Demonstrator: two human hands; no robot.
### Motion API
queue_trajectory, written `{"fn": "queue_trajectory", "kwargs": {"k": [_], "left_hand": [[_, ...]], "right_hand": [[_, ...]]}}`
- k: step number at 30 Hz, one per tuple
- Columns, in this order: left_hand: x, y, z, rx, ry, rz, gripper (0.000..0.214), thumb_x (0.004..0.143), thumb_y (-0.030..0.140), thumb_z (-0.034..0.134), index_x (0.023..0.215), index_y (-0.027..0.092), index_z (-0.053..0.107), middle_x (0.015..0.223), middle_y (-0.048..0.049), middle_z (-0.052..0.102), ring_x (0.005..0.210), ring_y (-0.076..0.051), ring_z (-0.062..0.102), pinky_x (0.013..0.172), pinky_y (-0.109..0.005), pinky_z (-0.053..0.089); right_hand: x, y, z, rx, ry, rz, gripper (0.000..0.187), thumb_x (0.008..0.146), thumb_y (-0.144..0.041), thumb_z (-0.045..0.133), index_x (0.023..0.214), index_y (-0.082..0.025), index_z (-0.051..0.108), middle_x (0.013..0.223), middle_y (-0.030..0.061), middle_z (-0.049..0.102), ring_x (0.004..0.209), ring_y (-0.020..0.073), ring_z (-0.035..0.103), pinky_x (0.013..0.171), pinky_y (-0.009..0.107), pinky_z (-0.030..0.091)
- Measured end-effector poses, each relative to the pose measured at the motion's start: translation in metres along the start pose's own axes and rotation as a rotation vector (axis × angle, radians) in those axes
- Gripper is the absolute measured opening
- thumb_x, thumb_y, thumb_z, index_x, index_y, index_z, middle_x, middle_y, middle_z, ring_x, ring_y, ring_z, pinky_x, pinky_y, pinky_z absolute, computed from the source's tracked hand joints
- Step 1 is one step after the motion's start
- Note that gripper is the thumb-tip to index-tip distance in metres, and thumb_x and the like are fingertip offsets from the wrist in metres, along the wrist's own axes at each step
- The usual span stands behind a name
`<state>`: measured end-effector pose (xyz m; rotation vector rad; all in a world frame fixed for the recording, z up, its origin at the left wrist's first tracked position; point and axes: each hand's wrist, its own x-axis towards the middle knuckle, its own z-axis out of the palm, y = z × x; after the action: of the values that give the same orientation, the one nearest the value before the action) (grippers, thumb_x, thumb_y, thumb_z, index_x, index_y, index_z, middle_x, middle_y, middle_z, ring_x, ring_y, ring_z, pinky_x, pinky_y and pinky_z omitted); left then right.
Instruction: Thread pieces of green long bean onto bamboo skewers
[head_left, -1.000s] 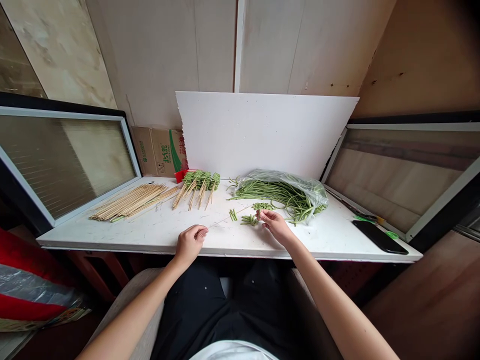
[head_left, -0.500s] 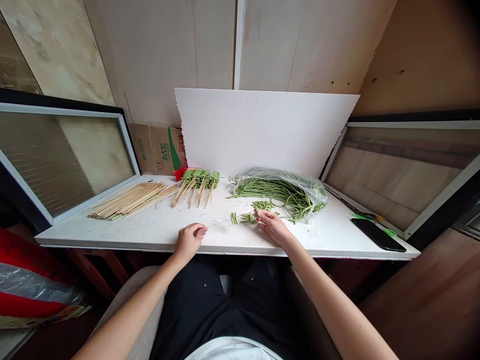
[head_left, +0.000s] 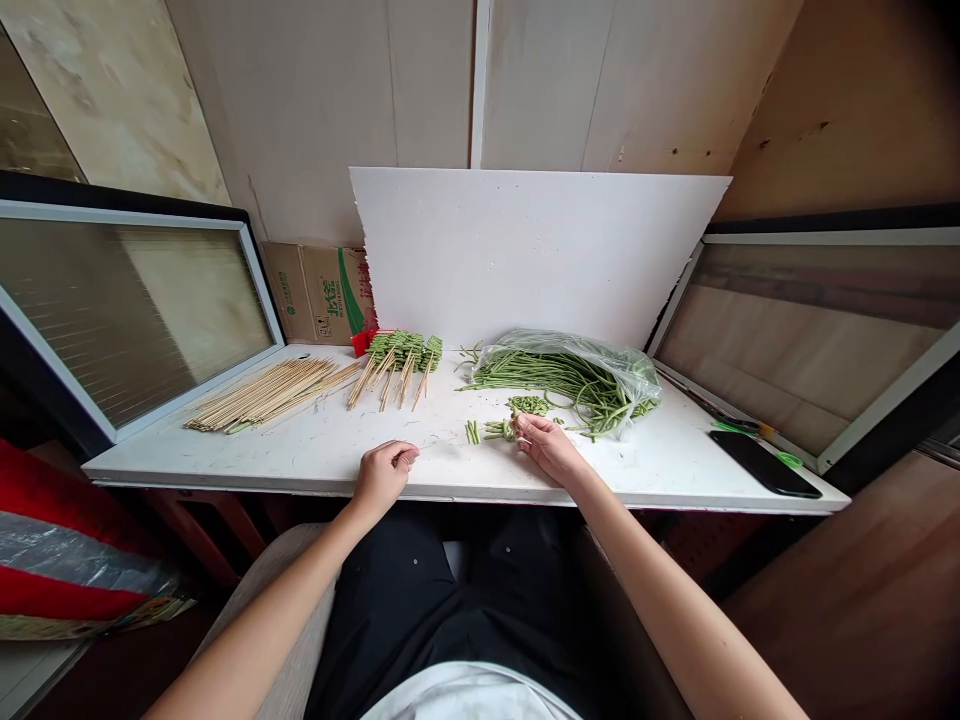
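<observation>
Below centre frame, our right hand pinches a bean piece and our left hand closes on a thin, barely visible skewer; cut pieces lie near the right fingertips, bagged beans right of centre, loose skewers middle left

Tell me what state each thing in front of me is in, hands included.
Cut beans: short pieces, in small groups
Left hand: fingers curled shut, anything held unclear
Right hand: fingertips closed on cut beans
Bare skewers: loose pile
Filled skewers: beans threaded at far ends
Long beans: uncut, partly bagged
Plastic bag: open, beans sticking out
Phone: flat, screen dark
White board: propped upright
Table: littered with scraps
</observation>
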<state>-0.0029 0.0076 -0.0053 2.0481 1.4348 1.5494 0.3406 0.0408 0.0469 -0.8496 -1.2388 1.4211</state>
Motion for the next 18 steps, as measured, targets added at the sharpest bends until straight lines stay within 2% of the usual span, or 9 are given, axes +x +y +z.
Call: {"fn": "queue_trajectory", "kwargs": {"k": [7,18], "left_hand": [[0.0001,0.002,-0.0014,0.017,-0.02,0.0,0.02,0.092,0.02,0.061,0.086,0.021,0.08,0.081,-0.0046,0.079,0.07,-0.018,0.073,0.066,-0.028,0.057],[0.0,0.0048,-0.0027,0.049,-0.016,0.031,0.02,0.093,0.018,0.06,0.086,0.021,0.079,0.081,-0.0044,0.079,0.073,-0.018,0.073,0.066,-0.027,0.056]], "right_hand": [[0.0005,0.0002,-0.0005,0.061,-0.02,0.003,0.038,0.075,-0.053,0.092,0.087,-0.023,0.075,0.087,0.0023,0.066,0.074,0.0138,0.055,0.068,0.026,0.048],[0.0004,0.0,0.0024,0.056,0.049,0.005,0.041,0.069,-0.054,0.096,0.085,-0.023,0.075,0.084,0.0017,0.066,0.072,0.0138,0.055,0.066,0.026,0.048]]}}
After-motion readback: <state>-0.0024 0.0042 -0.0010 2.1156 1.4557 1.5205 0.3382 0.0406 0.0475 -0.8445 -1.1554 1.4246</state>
